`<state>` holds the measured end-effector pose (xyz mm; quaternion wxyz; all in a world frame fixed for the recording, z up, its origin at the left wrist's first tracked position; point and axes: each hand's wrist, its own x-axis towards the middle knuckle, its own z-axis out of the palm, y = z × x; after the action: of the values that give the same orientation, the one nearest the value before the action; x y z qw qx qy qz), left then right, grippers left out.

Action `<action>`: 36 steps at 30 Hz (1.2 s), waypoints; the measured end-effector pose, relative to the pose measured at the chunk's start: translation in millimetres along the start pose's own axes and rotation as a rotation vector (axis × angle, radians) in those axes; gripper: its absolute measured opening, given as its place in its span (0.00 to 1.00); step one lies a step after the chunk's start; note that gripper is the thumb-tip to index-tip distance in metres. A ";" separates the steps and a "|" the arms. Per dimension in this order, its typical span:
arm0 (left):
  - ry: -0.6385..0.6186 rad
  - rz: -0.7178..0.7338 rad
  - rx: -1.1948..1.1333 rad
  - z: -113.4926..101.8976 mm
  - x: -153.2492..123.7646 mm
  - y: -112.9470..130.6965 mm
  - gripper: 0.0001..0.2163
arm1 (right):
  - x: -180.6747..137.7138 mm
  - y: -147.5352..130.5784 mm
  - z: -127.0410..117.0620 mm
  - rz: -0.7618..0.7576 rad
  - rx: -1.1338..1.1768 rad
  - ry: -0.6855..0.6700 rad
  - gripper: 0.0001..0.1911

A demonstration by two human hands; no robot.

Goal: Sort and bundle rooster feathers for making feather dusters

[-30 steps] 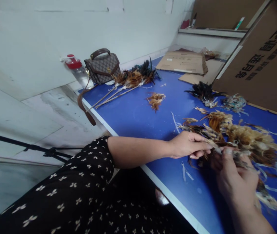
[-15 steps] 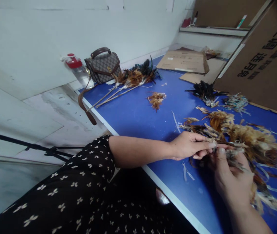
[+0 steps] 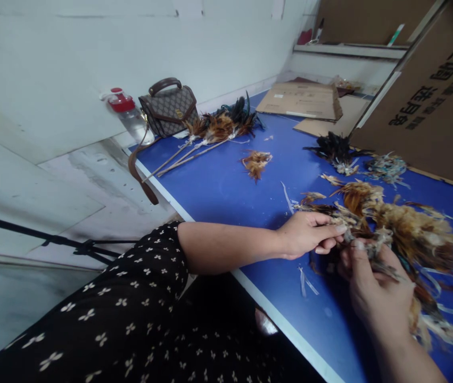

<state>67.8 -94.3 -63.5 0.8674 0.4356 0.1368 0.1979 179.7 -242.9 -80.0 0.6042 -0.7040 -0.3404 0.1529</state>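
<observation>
Presently held tuft (image 3: 378,240): greyish and pale, ragged, short wisps poking out at several angles; it sits between the hands, over the right part of the table, partly covered by fingers.
Left hand (image 3: 304,234): thumb and fingers pinching the tuft's left end (the exact bit is too small to make out).
Right hand (image 3: 381,290): fingers curled around the tuft, thumb on top, gripping it.
Feather pile (image 3: 418,229): tan and brown, fluffy, just beyond the right hand; a black bundle (image 3: 332,150) and a bluish tangle (image 3: 386,167) lie farther off.
White strips (image 3: 287,197): thin, scattered left, near and right of the hands.
Table (image 3: 218,186): blue, with a small brown tuft (image 3: 256,164) lying apart towards the far side.
Feathered sticks (image 3: 194,157): three, far left, heads together, in front of the handbag.
Handbag (image 3: 166,113): brown, patterned, flap down (contents hidden).
Bottle (image 3: 136,125): clear, red-lidded, left of the handbag; its fill cannot be told.
Cardboard (image 3: 298,101): flat pieces at the far end; a large printed panel (image 3: 429,111) stands to the right.
</observation>
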 end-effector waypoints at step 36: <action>0.082 -0.001 -0.035 4.7 0.2 -3.0 0.27 | -3.6 -31.3 20.1 -0.052 -0.069 0.160 0.34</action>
<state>70.5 -99.1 -63.2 0.8687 0.4117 0.1689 0.2177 155.3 -229.1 -55.3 0.6087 -0.7254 -0.3141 0.0685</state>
